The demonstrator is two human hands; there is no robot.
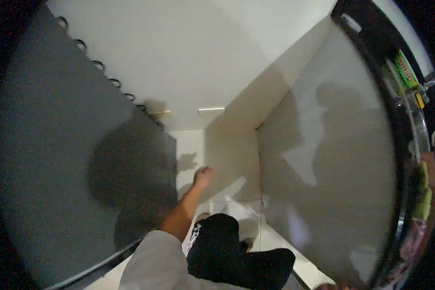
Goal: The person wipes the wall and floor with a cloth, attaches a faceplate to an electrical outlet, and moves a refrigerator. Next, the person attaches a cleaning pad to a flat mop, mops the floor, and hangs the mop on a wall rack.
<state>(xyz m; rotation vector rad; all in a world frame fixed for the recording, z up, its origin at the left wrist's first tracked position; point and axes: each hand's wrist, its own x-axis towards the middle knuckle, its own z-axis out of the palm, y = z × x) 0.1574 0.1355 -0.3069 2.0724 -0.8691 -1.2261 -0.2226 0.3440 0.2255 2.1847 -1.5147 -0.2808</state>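
My left hand [204,177] reaches down and forward over the pale floor, at the end of a bare forearm below a light sleeve [152,261]. It is small and a little blurred. Its fingers look loosely bent, and I see nothing held in them. Its shadow [186,162] falls just beyond, with finger shapes apart. The nearest surfaces are the pale tiles [232,169] and the dark grey panel [72,145] on the left. My right hand does not show clearly; a brownish patch at the bottom edge is too cut off to name.
Black rings [98,65] line the grey panel's edge. A flat grey-brown panel [343,169] stands on the right. Beyond it, a dark-edged surface holds a green packet [406,69] and other items. A white plate [211,110] sits low on the wall. My legs in black [217,251] are below.
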